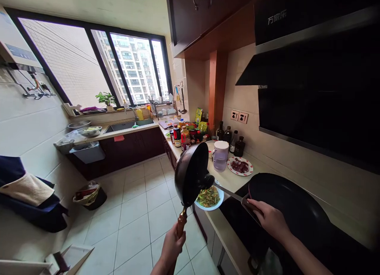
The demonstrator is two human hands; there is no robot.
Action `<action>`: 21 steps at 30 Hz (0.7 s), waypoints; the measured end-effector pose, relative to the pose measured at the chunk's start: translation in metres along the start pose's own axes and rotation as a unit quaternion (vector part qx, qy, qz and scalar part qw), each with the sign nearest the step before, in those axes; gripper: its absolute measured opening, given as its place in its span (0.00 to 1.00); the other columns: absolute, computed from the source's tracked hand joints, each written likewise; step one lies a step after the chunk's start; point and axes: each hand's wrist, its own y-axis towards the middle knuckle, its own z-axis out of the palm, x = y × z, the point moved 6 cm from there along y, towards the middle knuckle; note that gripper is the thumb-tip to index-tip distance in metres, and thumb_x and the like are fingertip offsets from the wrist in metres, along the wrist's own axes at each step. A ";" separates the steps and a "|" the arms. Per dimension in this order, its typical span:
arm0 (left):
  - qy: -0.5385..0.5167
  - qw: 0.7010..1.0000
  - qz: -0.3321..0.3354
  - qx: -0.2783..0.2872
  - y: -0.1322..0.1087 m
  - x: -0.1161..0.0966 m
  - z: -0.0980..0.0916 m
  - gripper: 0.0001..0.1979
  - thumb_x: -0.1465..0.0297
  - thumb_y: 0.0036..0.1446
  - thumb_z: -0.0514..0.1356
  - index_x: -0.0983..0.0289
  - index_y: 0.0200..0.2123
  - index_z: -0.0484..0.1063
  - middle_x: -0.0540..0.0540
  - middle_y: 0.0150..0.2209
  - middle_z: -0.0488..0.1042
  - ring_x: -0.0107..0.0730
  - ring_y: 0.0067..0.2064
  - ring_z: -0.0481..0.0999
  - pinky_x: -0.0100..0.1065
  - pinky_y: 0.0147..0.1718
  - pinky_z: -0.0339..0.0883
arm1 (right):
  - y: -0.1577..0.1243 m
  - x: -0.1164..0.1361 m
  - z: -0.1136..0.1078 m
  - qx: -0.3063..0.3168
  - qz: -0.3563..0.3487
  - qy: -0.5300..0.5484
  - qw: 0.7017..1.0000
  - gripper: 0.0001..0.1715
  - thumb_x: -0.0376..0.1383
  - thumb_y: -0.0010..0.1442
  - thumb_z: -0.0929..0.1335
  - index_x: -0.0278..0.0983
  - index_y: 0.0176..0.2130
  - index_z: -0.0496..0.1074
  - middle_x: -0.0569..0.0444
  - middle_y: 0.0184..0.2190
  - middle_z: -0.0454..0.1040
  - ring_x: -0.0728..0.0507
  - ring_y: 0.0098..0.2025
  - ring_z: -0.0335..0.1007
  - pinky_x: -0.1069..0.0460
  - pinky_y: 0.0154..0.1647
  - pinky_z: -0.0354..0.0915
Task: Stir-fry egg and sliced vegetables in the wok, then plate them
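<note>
My left hand (173,243) is closed round the wooden handle of a dark wok (191,174). The wok is tipped on its side, its inside facing right, above the counter's front edge. My right hand (270,219) grips the handle of a spatula (230,192) with a flat grey shaft. Its dark head reaches into the wok's opening; its exact shape is hard to make out. Just below them, a pale blue-rimmed plate (221,197) on the counter bears chopped green stir-fried food (208,197), partly hidden by the wok.
A large black pan (287,203) sits on the stove at right. Behind the plate stand a lidded plastic jug (221,156), a plate of dark red meat slices (240,166) and several bottles (177,136). A sink (127,126) lies under the window; a range hood (311,108) overhangs the stove.
</note>
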 end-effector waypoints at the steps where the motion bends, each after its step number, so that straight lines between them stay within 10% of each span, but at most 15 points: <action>1: 0.005 1.000 0.005 -0.005 0.000 -0.001 -0.002 0.25 0.68 0.50 0.55 0.66 0.53 0.65 0.45 0.20 0.64 0.23 0.17 0.60 0.27 0.18 0.58 | -0.005 -0.002 -0.003 -0.012 -0.004 -0.029 1.000 0.24 0.34 0.58 0.59 0.45 0.51 0.71 0.54 0.40 0.78 0.42 0.39 0.74 0.49 0.37 0.69; 11: -0.034 0.998 -0.044 -0.004 -0.004 -0.004 -0.008 0.27 0.65 0.45 0.58 0.64 0.51 0.68 0.44 0.19 0.65 0.24 0.16 0.59 0.28 0.17 0.56 | -0.048 0.030 0.015 -0.033 0.075 -0.086 0.993 0.21 0.34 0.60 0.54 0.42 0.49 0.66 0.50 0.43 0.75 0.40 0.35 0.75 0.49 0.27 0.65; 21: -0.058 0.998 -0.025 -0.002 -0.008 0.006 -0.022 0.16 0.65 0.48 0.57 0.64 0.41 0.68 0.42 0.18 0.56 0.22 0.16 0.56 0.26 0.15 0.52 | -0.082 0.071 0.033 0.027 0.235 0.245 0.940 0.15 0.49 0.55 0.62 0.43 0.38 0.66 0.51 0.32 0.77 0.38 0.36 0.74 0.47 0.35 0.68</action>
